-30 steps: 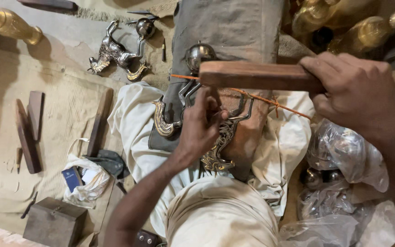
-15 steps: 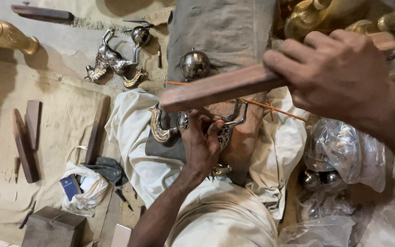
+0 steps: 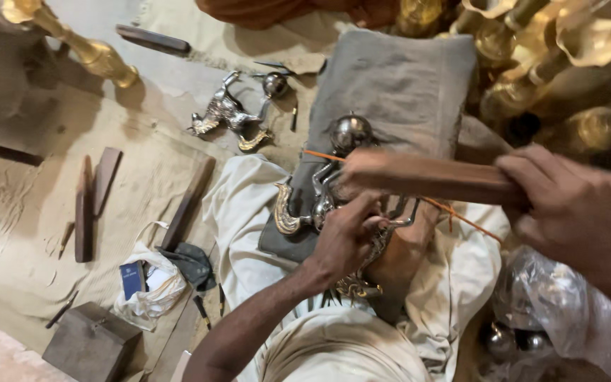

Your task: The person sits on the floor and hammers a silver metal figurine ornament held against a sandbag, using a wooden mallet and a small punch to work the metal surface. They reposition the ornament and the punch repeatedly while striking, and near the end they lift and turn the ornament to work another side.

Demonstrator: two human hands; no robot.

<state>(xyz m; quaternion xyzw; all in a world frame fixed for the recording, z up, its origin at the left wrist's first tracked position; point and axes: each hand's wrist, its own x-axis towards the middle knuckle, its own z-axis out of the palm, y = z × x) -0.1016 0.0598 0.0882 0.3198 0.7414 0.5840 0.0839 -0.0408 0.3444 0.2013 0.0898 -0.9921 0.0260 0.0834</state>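
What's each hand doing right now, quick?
Left hand: closed, pinching a small tool on the metal figure; the tool itself cannot be made out.
Right hand: closed around the wooden block.

A metalworker's floor workshop: brass lamp stands (image 3: 532, 49), silvery figurines (image 3: 229, 117), wooden blocks (image 3: 93, 201) on cloth.

The left hand (image 3: 348, 237) is curled with fingers bent tight, and the right hand (image 3: 567, 205) makes a closed fist.

Metal figure (image 3: 319, 205) on cloth pad (image 3: 390, 92), seemingly under wooden block (image 3: 426, 178)
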